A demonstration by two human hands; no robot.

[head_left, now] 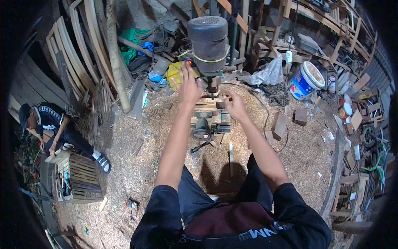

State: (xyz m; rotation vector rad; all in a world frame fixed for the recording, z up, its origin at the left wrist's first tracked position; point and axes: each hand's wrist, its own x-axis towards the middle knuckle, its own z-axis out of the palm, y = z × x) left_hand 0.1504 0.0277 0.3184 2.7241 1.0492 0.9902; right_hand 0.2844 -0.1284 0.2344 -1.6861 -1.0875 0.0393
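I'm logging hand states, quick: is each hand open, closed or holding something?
Left hand: open, fingers extended, nothing visibly held.
Right hand: fingers curled near a dark block; whether it grips anything cannot be told.

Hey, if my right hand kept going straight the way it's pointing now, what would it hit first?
Probably the machine's dark spindle section, just ahead and to the left of your right hand, though depth is hard to judge from this one view.

Machine (209, 45) ahead — blocking; gap between forearms (176, 139)
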